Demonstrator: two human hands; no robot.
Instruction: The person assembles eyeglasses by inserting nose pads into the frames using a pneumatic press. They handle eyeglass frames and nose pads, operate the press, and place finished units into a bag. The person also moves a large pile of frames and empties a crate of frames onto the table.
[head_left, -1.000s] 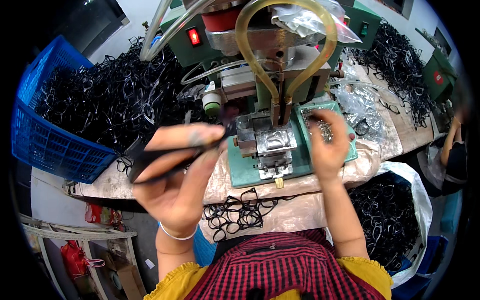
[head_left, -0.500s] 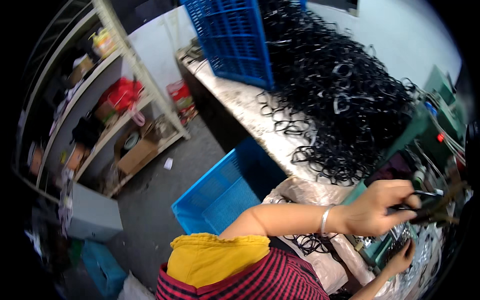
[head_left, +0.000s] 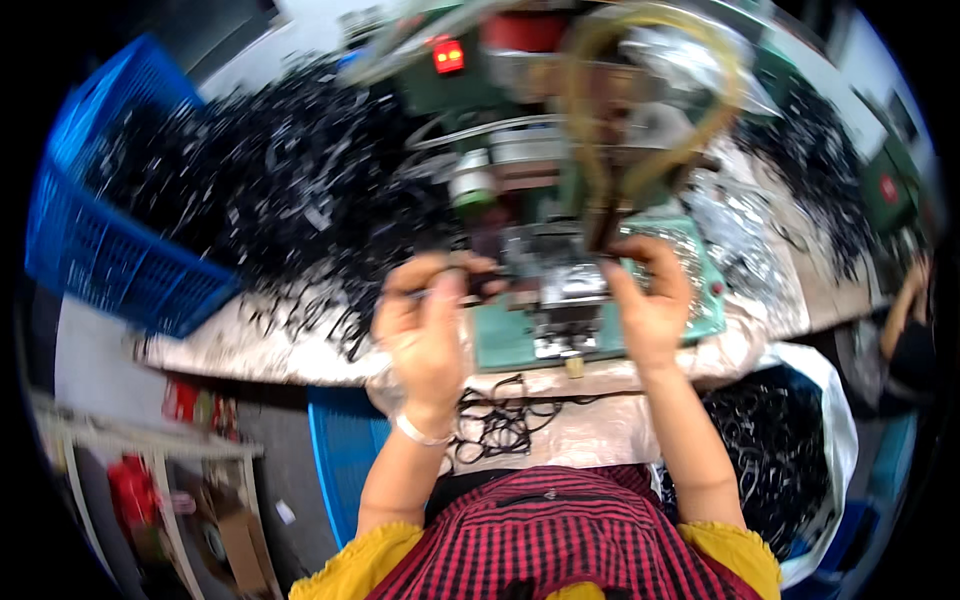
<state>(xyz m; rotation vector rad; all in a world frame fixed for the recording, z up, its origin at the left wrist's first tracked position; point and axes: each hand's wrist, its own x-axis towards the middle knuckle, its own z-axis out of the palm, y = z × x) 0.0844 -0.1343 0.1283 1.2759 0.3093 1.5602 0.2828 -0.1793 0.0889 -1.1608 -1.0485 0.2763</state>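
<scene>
A bench machine with a green base stands in front of me, a shiny metal block at its middle. Left of that block, my left hand has its fingers pinched together around something dark, too blurred to name. On the block's right side, my right hand is bent with thumb and forefinger close together; whatever lies between them is hidden. Small shiny metal pieces lie on the green tray beside the right hand. Several black loops rest on the pale covering just below the machine.
A big heap of black loops covers the bench at left, by a blue crate. A blue bin stands below. A white-lined container at right holds more loops. A yellowish hose arches overhead. Another person's arm shows far right.
My view has swung right, so the machine is now central. Both hands now flank its metal block; my left hand was raised nearer the machine's left part, holding something dark.
</scene>
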